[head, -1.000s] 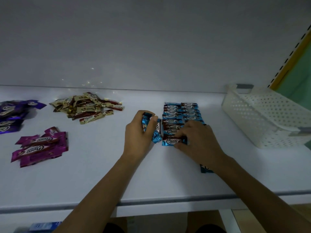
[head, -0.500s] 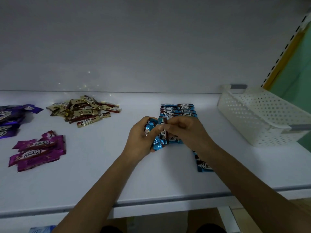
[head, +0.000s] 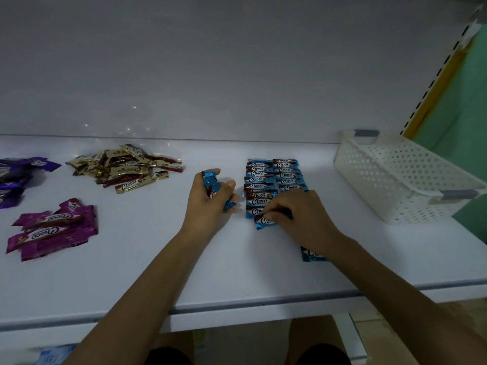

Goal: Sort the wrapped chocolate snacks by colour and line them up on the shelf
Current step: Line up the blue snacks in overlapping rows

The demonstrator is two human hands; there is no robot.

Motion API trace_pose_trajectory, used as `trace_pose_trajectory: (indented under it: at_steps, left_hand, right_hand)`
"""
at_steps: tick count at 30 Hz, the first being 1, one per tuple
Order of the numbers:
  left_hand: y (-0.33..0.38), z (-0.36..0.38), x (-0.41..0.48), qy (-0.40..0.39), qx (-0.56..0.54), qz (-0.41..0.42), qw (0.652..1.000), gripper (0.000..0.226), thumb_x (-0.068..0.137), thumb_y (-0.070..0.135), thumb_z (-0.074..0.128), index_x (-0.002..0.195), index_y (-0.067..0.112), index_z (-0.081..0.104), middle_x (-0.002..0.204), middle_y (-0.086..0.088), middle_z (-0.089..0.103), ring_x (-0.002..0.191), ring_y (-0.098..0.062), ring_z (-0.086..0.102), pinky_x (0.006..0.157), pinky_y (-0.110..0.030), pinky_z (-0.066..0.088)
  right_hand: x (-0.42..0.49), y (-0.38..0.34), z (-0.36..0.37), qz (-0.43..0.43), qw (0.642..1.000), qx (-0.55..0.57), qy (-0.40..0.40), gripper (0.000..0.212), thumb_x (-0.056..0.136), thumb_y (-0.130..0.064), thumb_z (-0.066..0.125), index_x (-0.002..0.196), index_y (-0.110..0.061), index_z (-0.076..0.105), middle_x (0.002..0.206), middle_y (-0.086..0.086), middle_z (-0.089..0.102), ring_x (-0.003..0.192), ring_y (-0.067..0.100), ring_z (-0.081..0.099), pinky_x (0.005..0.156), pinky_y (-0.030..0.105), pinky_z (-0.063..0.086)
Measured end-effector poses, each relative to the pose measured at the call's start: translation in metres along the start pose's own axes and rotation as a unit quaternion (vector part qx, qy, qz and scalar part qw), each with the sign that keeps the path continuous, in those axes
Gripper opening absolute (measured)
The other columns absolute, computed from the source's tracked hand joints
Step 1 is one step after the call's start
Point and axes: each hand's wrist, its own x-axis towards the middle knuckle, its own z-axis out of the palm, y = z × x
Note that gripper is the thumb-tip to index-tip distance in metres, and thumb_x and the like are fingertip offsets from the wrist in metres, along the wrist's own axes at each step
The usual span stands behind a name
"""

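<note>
Barely a quarter done, I judge: my right hand [head: 300, 219] pinches a blue snack [head: 262, 222] at the near end of the blue rows [head: 274, 175], my left hand [head: 210, 208] grips a blue bundle [head: 209, 180], and the gold heap [head: 126, 169], pink heap [head: 52, 230] and purple heap [head: 10, 180] lie unlined.

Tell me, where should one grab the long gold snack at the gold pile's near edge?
Probably its middle, pinched across the narrow width from above and in front. The gold snack lies flat at the front of the gold pile, its near edge free while other wrappers crowd its far side.

"Choco" on snack wrappers [head: 259, 202]
</note>
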Motion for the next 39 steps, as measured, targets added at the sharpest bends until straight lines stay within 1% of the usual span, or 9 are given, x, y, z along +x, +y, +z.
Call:
trace_pose_trajectory:
  at_steps: [4, 8, 11, 15, 19, 23, 28, 33, 39]
  left_hand:
    - [0.004, 0.000, -0.002, -0.035, -0.135, -0.041, 0.989, 0.036, 0.094, 0.002, 0.053, 0.128, 0.014, 0.047, 0.093, -0.005, 0.074, 0.082, -0.013, 0.073, 0.062, -0.020, 0.055]
    - [0.009, 0.000, -0.006, -0.064, -0.175, -0.055, 0.981, 0.027, 0.093, 0.017, 0.052, 0.120, 0.018, 0.055, 0.098, 0.004, 0.075, 0.090, -0.017, 0.072, 0.064, -0.022, 0.056]
    - [0.009, 0.003, -0.011, -0.085, -0.116, -0.041, 0.989, 0.032, 0.082, 0.035, 0.058, 0.109, 0.018, 0.062, 0.100, -0.002, 0.075, 0.073, -0.018, 0.073, 0.049, -0.022, 0.052]
    - [0.002, 0.005, -0.015, -0.103, 0.044, 0.070, 0.991, 0.018, 0.084, 0.033, 0.061, 0.102, 0.029, 0.062, 0.083, 0.001, 0.073, 0.041, -0.008, 0.054, 0.037, -0.018, 0.041]
    - [-0.004, 0.003, -0.014, -0.115, 0.154, 0.145, 0.971, 0.044, 0.089, 0.013, 0.064, 0.118, 0.042, 0.049, 0.098, 0.031, 0.065, 0.088, 0.001, 0.068, 0.065, -0.015, 0.053]
    - [-0.005, 0.005, -0.016, -0.134, 0.191, 0.145, 0.962, 0.060, 0.087, 0.011, 0.067, 0.122, 0.052, 0.042, 0.099, 0.039, 0.062, 0.093, 0.004, 0.066, 0.069, -0.015, 0.054]
    - [-0.006, 0.005, -0.014, -0.080, 0.171, 0.147, 0.971, 0.014, 0.085, 0.016, 0.071, 0.096, 0.024, 0.067, 0.086, 0.012, 0.072, 0.077, -0.006, 0.069, 0.061, -0.021, 0.055]
    - [0.005, 0.007, -0.015, -0.091, 0.097, 0.113, 0.985, 0.010, 0.092, 0.011, 0.060, 0.084, 0.009, 0.066, 0.058, 0.012, 0.064, 0.044, 0.002, 0.052, 0.044, -0.009, 0.038]
    - [0.009, 0.008, -0.019, -0.153, 0.045, 0.058, 0.986, 0.020, 0.095, 0.002, 0.050, 0.075, 0.002, 0.054, 0.042, 0.007, 0.047, 0.035, -0.002, 0.036, 0.040, -0.012, 0.032]
  right_hand:
    - [0.004, 0.002, 0.009, -0.011, 0.998, -0.048, 0.025, 0.014, 0.086, -0.033, 0.065, 0.094, -0.024, 0.073, 0.098, -0.004, 0.065, 0.096, 0.015, 0.052, 0.081, 0.027, 0.025]
    - [0.006, 0.001, 0.011, -0.022, 0.998, -0.046, 0.032, 0.016, 0.089, -0.029, 0.063, 0.097, -0.018, 0.073, 0.097, 0.000, 0.066, 0.092, 0.014, 0.054, 0.083, 0.029, 0.037]
    - [0.007, -0.012, 0.007, 0.010, 0.983, 0.136, 0.119, 0.016, 0.094, -0.023, 0.055, 0.091, -0.017, 0.069, 0.085, -0.001, 0.068, 0.075, 0.008, 0.060, 0.069, 0.025, 0.050]
    - [0.020, -0.029, 0.002, 0.148, 0.929, 0.335, 0.052, 0.006, 0.091, -0.035, 0.057, 0.087, -0.032, 0.061, 0.086, -0.009, 0.067, 0.080, 0.003, 0.065, 0.069, 0.020, 0.053]
    - [0.022, -0.028, 0.001, 0.107, 0.948, 0.296, 0.041, 0.012, 0.086, -0.026, 0.065, 0.097, -0.030, 0.064, 0.095, -0.011, 0.064, 0.085, -0.001, 0.060, 0.072, 0.009, 0.047]
    - [0.023, -0.030, -0.005, 0.113, 0.933, 0.340, 0.032, 0.008, 0.085, -0.015, 0.068, 0.087, -0.022, 0.069, 0.091, -0.003, 0.069, 0.088, 0.011, 0.065, 0.079, 0.023, 0.053]
    - [0.024, -0.027, -0.013, 0.233, 0.832, 0.498, 0.071, 0.018, 0.093, -0.015, 0.056, 0.099, 0.000, 0.065, 0.087, 0.006, 0.072, 0.069, 0.006, 0.067, 0.058, 0.017, 0.051]
    - [0.019, -0.023, -0.014, 0.177, 0.846, 0.501, 0.039, 0.018, 0.095, -0.017, 0.052, 0.100, -0.007, 0.066, 0.082, -0.001, 0.071, 0.062, 0.007, 0.062, 0.056, 0.020, 0.045]
    - [0.013, -0.028, -0.014, 0.085, 0.879, 0.469, -0.024, 0.015, 0.090, -0.014, 0.059, 0.098, -0.021, 0.069, 0.072, -0.011, 0.067, 0.061, 0.002, 0.058, 0.058, 0.014, 0.047]
